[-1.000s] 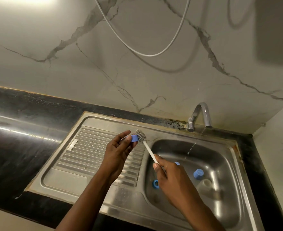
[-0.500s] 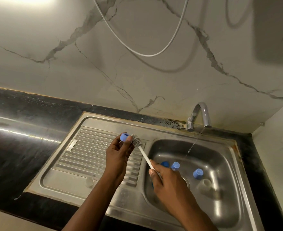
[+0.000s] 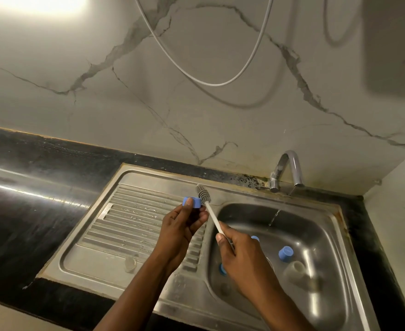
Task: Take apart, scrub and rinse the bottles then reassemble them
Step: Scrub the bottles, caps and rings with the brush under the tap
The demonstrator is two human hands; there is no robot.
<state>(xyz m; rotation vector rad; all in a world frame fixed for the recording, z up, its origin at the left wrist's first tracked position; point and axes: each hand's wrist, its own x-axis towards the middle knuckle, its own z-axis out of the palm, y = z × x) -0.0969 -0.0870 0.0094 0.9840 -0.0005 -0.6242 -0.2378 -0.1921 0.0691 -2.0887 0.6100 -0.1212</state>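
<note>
Cap (image 3: 192, 203) is being pinched by fingers of the left hand (image 3: 180, 230) over the drainboard (image 3: 137, 211), just beside the brush (image 3: 204, 194) the right hand (image 3: 244, 256) is gripping. That hand is half hiding a ring (image 3: 222, 268) and a blue piece (image 3: 255, 238) in the basin (image 3: 316, 225); a second cap (image 3: 285, 253) and a blurred clear part (image 3: 297, 271) are lying there

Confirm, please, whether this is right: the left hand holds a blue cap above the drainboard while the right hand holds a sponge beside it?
Not quite: in the head view the right hand grips a white-handled brush, not a sponge. The rest stands: the left hand holds the blue cap above the drainboard, the brush beside it.
</note>
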